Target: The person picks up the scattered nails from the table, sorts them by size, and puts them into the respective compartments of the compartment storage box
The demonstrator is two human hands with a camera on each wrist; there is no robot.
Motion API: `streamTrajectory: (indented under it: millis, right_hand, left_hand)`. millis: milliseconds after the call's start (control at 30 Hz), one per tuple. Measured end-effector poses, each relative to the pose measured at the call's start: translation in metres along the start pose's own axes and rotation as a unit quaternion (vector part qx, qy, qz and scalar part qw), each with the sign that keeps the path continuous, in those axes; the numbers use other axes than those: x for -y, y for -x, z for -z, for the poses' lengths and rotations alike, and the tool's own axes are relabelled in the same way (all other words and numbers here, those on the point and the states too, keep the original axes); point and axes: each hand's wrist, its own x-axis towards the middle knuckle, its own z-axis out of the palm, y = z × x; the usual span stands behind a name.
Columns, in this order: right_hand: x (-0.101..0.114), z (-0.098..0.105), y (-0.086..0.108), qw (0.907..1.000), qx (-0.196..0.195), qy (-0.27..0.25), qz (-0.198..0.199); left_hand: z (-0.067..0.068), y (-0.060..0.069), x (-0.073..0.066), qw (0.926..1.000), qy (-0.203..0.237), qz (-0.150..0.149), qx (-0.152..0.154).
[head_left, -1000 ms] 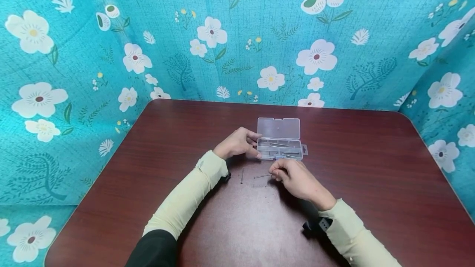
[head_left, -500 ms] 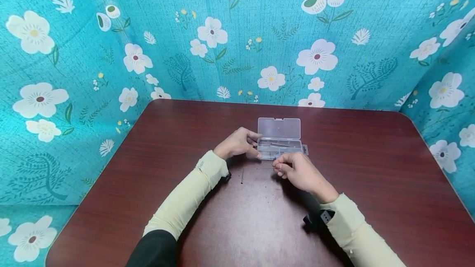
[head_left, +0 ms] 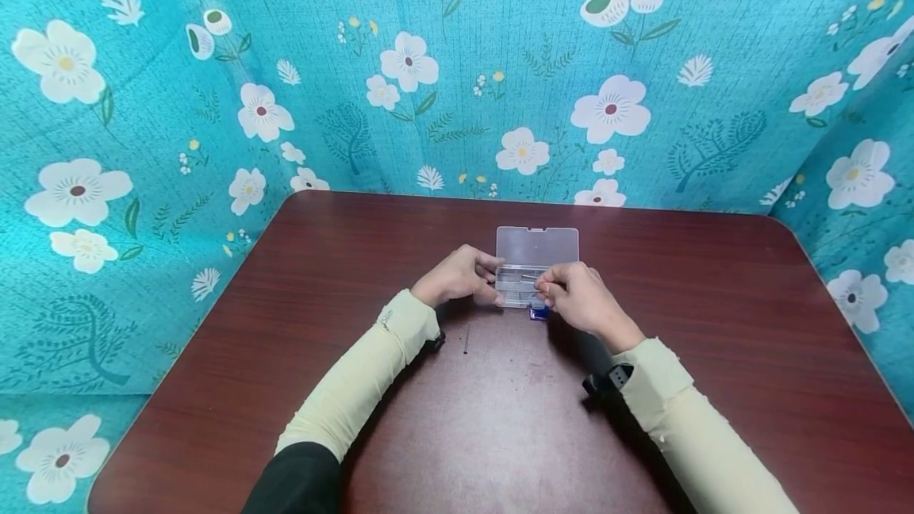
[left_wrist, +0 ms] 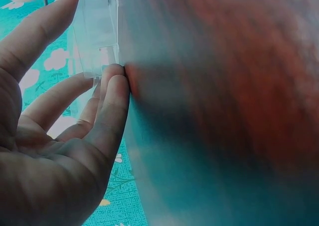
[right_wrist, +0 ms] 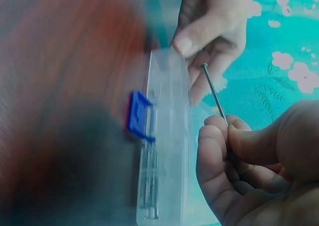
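A clear plastic compartment box (head_left: 511, 297) lies on the table with its lid (head_left: 537, 246) raised at the back. My left hand (head_left: 459, 273) grips the box's left end, thumb at the front corner and fingers toward the back. Over the compartments, my right hand (head_left: 581, 300) pinches a nail (right_wrist: 214, 91) between thumb and fingers; its flat head end sticks out toward the left hand. Several more nails (right_wrist: 150, 178) are visible through the box wall. A blue latch (right_wrist: 139, 115) hangs at the box's front. My right hand covers the right part of the box.
One loose nail (head_left: 466, 339) lies on the dark red-brown table (head_left: 343, 260), in front of the box and to its left. Tiny dark specks are scattered nearby. A blue flowered cloth (head_left: 457, 101) hangs behind the table.
The right hand has carried the pinched nail from the tabletop in front of the box up and away, over the compartments. The blue latch has come into view. The left hand stays put.
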Motion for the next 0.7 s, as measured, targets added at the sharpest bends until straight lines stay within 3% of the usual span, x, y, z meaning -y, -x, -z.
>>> streamTrajectory:
  millis: [267, 700]
  right_hand:
    - [-0.005, 0.010, -0.017, 0.9985, -0.029, 0.046, -0.004]
    - [-0.007, 0.007, -0.027, 0.9918, -0.031, 0.123, 0.017]
  left_hand:
    - [0.001, 0.000, -0.002, 1.0000, -0.004, 0.004, 0.000]
    - [0.000, 0.001, -0.001, 1.0000, -0.004, 0.006, -0.003]
